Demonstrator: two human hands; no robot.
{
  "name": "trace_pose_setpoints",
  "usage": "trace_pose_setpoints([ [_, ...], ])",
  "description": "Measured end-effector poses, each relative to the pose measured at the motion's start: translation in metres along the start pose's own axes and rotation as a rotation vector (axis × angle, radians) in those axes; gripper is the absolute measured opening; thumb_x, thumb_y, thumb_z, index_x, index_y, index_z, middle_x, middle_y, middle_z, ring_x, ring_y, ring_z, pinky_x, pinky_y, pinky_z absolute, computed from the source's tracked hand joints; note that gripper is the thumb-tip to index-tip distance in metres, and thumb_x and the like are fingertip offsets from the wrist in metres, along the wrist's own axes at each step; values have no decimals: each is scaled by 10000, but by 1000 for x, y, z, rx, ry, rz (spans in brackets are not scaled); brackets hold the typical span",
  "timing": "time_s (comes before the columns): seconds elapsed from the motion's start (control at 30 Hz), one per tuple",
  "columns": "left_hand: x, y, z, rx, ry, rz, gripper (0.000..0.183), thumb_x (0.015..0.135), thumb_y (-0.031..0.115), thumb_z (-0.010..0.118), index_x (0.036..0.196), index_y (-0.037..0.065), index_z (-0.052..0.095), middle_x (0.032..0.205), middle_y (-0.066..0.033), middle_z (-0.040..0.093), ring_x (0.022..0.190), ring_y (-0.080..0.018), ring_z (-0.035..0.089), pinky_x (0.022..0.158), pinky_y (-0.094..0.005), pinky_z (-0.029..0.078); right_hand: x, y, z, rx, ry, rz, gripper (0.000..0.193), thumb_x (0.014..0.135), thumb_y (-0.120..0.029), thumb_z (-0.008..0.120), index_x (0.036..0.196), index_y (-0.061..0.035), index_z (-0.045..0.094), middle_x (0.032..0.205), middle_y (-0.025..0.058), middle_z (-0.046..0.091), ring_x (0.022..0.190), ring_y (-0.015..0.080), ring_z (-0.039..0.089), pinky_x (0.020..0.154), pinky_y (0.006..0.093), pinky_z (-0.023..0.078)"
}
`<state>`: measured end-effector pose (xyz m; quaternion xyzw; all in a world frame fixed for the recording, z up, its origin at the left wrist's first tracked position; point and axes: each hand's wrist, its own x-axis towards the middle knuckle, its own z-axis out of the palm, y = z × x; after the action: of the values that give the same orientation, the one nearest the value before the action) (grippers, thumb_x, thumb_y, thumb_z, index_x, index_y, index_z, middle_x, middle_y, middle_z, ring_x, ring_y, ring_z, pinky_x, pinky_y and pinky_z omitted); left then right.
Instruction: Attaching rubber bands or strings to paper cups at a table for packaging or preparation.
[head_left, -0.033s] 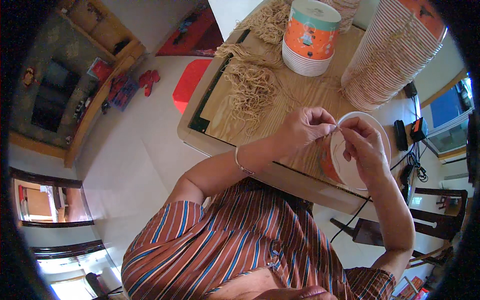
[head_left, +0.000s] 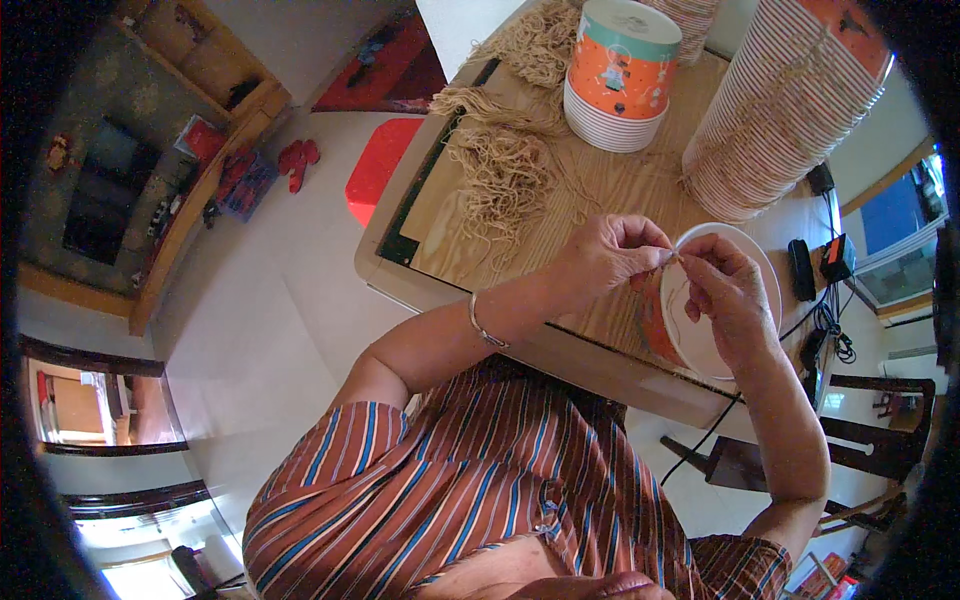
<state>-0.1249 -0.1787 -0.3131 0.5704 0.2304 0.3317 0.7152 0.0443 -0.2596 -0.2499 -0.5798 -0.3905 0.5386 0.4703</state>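
Over the mouth of a paper tub [head_left: 705, 352], my two hands meet fingertip to fingertip. A thin tan string [head_left: 671, 293] hangs from the pinch, in front of the tub's white inside. My left hand [head_left: 610, 255] is closed, thumb and forefinger pinching the string. My right hand [head_left: 732, 298] pinches it from the other side, its remaining fingers curled. The exact point between the fingertips is too small to make out. The tub lies tilted near the table edge, with its orange printed side partly hidden by my hands.
Loose tan strings [head_left: 500, 185] lie heaped on the wooden table [head_left: 600, 190]. Behind them stands an upturned stack of orange and green tubs [head_left: 618, 75]. A tall leaning stack [head_left: 765, 125] has strings draped over it. Black cables [head_left: 828, 320] run along the right; a red stool [head_left: 383, 168] stands left.
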Motion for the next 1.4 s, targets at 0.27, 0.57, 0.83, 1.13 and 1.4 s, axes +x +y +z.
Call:
trace_pose_setpoints([
  [0.27, 5, -6, -5, -436, -122, -199, 165, 866, 173, 639, 961, 37, 638, 781, 7, 620, 635, -84, 564, 569, -240, 488, 3, 4, 7, -181, 134, -181, 93, 868, -57, 609, 945, -36, 562, 757, 14, 557, 627, 94, 528, 531, 242, 456],
  [0.57, 5, -9, -3, -555, -140, -214, 155, 879, 166, 631, 960, 34, 644, 763, -3, 624, 583, -89, 562, 531, -256, 504, -8, 5, 10, -572, 145, -423, 176, 846, -27, 624, 1007, -32, 553, 809, 44, 597, 694, 108, 561, 653, 270, 490],
  [0.83, 5, -5, 0, -337, -111, -136, 163, 866, 186, 668, 943, 43, 656, 786, 10, 637, 597, -52, 542, 537, -194, 454, -15, -5, 20, -900, 133, -594, 164, 862, -48, 611, 1017, -34, 561, 871, 136, 622, 713, 249, 637, 657, 349, 513],
  [1.13, 5, 3, -1, -193, -98, -72, 172, 858, 180, 677, 935, 28, 651, 755, 6, 618, 606, -56, 544, 556, -208, 460, -15, -9, 17, -986, 112, -676, 71, 874, -41, 572, 941, -21, 561, 890, 157, 609, 781, 344, 628, 663, 393, 506],
  [1.4, 5, 10, 1, -109, -100, -87, 163, 858, 188, 679, 929, 43, 654, 752, 12, 612, 624, -60, 554, 556, -212, 459, -8, -5, 8, -982, 130, -570, 49, 887, -73, 570, 917, -37, 554, 849, 173, 616, 775, 362, 623, 644, 419, 490],
])
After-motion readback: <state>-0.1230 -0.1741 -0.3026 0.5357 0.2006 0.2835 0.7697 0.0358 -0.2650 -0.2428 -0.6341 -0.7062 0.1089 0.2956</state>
